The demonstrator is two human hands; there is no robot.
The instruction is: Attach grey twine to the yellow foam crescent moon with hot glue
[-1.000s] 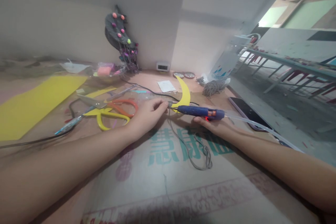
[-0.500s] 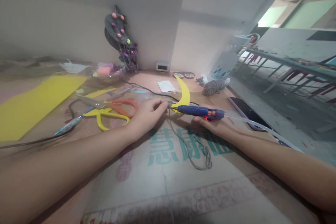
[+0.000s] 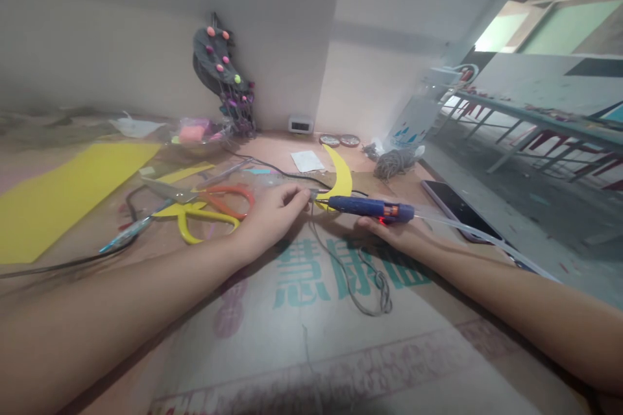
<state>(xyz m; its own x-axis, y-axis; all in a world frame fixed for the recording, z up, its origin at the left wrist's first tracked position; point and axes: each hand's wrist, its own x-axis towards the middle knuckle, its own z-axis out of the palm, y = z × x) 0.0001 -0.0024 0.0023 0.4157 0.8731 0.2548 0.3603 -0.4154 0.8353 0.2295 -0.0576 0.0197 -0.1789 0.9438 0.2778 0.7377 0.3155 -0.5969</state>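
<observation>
My right hand grips a blue glue gun with a red light on its side and a clear glue stick trailing from its back. Its nozzle points left toward my left hand. The left fingers are pinched together right at the nozzle tip on a thin grey string, which loops down over the printed sack. Just behind the nozzle lies a yellow crescent foam piece.
Yellow and orange scissors lie left of my left hand, beside a large yellow foam sheet and a black cable. A dark phone lies at the right edge. A ball of twine sits behind.
</observation>
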